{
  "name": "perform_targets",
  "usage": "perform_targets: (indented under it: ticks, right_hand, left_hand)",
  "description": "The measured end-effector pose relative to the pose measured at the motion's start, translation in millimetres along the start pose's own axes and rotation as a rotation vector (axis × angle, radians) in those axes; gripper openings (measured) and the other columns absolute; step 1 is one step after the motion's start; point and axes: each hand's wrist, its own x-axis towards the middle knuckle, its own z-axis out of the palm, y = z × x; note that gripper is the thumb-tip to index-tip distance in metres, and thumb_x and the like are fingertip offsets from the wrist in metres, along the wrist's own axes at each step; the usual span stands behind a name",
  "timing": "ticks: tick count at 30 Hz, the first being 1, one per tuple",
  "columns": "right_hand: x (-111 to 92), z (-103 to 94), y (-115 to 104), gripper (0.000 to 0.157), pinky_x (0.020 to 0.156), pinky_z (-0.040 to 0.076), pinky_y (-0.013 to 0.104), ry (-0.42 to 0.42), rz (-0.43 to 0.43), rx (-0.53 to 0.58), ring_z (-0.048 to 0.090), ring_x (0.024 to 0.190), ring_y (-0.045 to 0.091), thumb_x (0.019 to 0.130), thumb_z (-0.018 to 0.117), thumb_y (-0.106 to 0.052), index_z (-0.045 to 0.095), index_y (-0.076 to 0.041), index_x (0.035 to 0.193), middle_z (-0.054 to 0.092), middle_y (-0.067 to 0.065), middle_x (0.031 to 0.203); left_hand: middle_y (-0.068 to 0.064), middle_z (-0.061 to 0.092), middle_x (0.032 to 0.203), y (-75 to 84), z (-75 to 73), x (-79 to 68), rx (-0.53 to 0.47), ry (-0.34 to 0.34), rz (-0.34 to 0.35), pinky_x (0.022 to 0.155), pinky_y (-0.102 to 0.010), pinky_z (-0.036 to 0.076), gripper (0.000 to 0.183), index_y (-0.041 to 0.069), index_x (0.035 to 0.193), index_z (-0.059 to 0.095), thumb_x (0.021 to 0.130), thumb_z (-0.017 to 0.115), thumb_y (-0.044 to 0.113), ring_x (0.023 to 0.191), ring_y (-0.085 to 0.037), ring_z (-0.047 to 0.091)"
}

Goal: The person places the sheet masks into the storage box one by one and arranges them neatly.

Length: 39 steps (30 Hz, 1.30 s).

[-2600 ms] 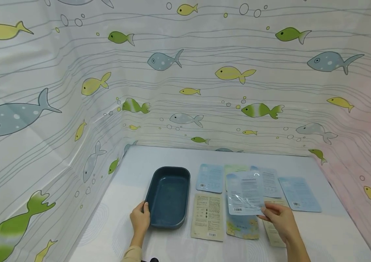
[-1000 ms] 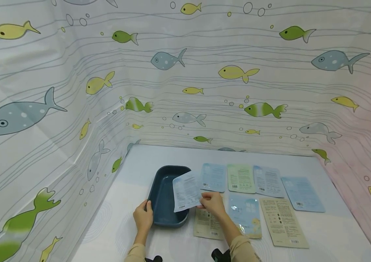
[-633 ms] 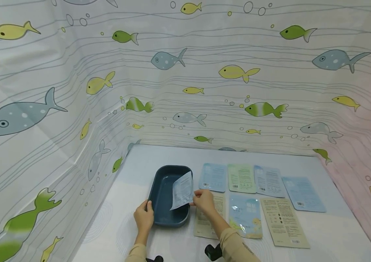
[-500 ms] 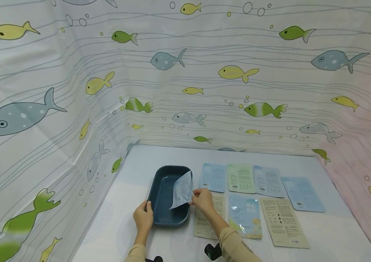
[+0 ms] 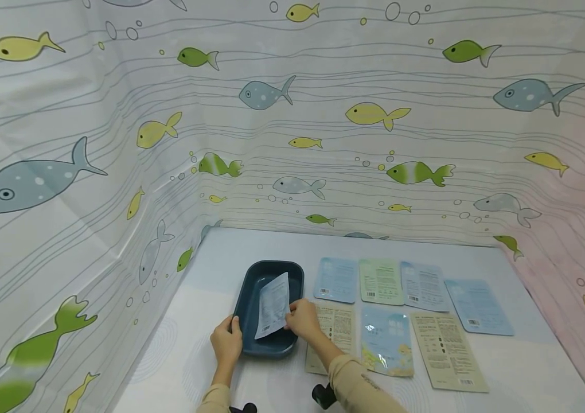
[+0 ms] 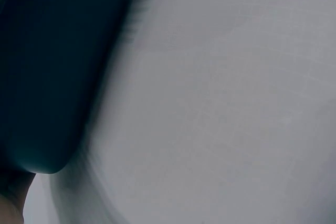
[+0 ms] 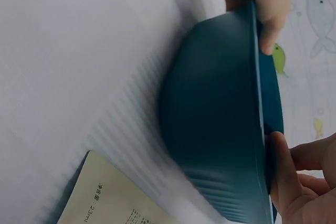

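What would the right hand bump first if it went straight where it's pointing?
Besides the packet the right hand holds, probably the opposite wall of the blue tub, near the left hand, though depth is hard to judge.

The right fingers [image 5: 293,311] are hiding one edge of the pale-blue sachet [image 5: 273,304]; beside them, the forearm [image 5: 327,347] is covering part of a beige sachet [image 5: 341,328]. Above the left fingers [image 5: 235,324], the left wrist view is cropping the tub [image 6: 55,66].
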Motion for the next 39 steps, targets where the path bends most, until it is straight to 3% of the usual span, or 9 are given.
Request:
perform_targets:
  ticks: [4, 7, 16, 23, 26, 32, 39]
  right_hand:
    - [-1.8, 7.2, -3.8, 0.009, 0.040, 0.041, 0.020, 0.011, -0.055, -0.111, 0.053, 0.043, 0.008, 0.077, 0.060, 0.008, 0.066, 0.006, 0.071, 0.058, 0.002, 0.050]
    - [-3.8, 13.2, -3.9, 0.013, 0.042, 0.040, 0.024, 0.024, -0.099, -0.240, 0.052, 0.047, 0.011, 0.077, 0.062, 0.004, 0.062, 0.001, 0.065, 0.057, 0.004, 0.053]
    - [-6.6, 31.0, -5.2, 0.012, 0.043, 0.048, 0.029, -0.039, -0.175, -0.637, 0.064, 0.057, 0.019, 0.081, 0.066, -0.001, 0.063, -0.003, 0.070, 0.064, 0.010, 0.064]
    - [-11.2, 43.8, -11.9, 0.016, 0.045, 0.048, 0.033, -0.076, -0.148, -0.842, 0.062, 0.058, 0.017, 0.080, 0.070, -0.010, 0.062, -0.009, 0.066, 0.065, 0.004, 0.066]
    - [-11.0, 48.5, -11.3, 0.018, 0.042, 0.046, 0.031, -0.076, -0.148, -0.889, 0.058, 0.054, 0.013, 0.079, 0.070, -0.013, 0.062, -0.011, 0.064, 0.064, 0.002, 0.064]
    - [-9.5, 50.7, -8.7, 0.015, 0.040, 0.042, 0.029, -0.083, -0.134, -0.876, 0.051, 0.049, 0.011, 0.080, 0.069, -0.014, 0.063, -0.011, 0.067, 0.061, 0.001, 0.061]
    - [-11.1, 53.6, -9.2, 0.013, 0.041, 0.046, 0.032, -0.041, -0.146, -0.907, 0.059, 0.053, 0.015, 0.077, 0.072, -0.014, 0.064, -0.010, 0.068, 0.063, 0.002, 0.063]
  left_hand:
    - [-0.033, 0.063, 0.103, 0.0, -0.2, 0.0, 0.010, 0.002, 0.002, 0.089, -0.055, 0.046, 0.023, -0.017, 0.104, 0.063, 0.089, 0.057, 0.000, 0.102, -0.048, 0.059]
    - [-0.032, 0.063, 0.103, -0.2, 0.1, 0.0, 0.013, -0.001, 0.002, 0.089, -0.055, 0.046, 0.023, -0.016, 0.104, 0.063, 0.089, 0.057, 0.001, 0.102, -0.048, 0.059]
    - [-0.033, 0.062, 0.105, -1.8, 2.4, 3.0, 0.001, -0.005, -0.008, 0.091, -0.054, 0.046, 0.024, -0.017, 0.105, 0.062, 0.089, 0.057, 0.001, 0.104, -0.047, 0.058]
    - [-0.033, 0.063, 0.104, -3.0, 2.9, 2.5, 0.009, -0.010, -0.005, 0.090, -0.054, 0.046, 0.023, -0.017, 0.104, 0.062, 0.090, 0.057, 0.000, 0.102, -0.047, 0.059]
    - [-0.033, 0.063, 0.104, -1.6, 3.0, 2.4, 0.005, -0.011, -0.006, 0.089, -0.054, 0.046, 0.023, -0.017, 0.104, 0.062, 0.090, 0.057, 0.000, 0.102, -0.047, 0.059]
    - [-0.033, 0.062, 0.106, -0.7, 3.1, 2.2, 0.005, -0.034, -0.026, 0.091, -0.055, 0.045, 0.025, -0.017, 0.106, 0.061, 0.091, 0.055, 0.003, 0.105, -0.047, 0.058]
    - [-0.033, 0.062, 0.105, -3.1, 2.5, 2.4, 0.006, -0.019, -0.014, 0.091, -0.055, 0.045, 0.025, -0.017, 0.105, 0.062, 0.090, 0.057, 0.002, 0.104, -0.048, 0.058]
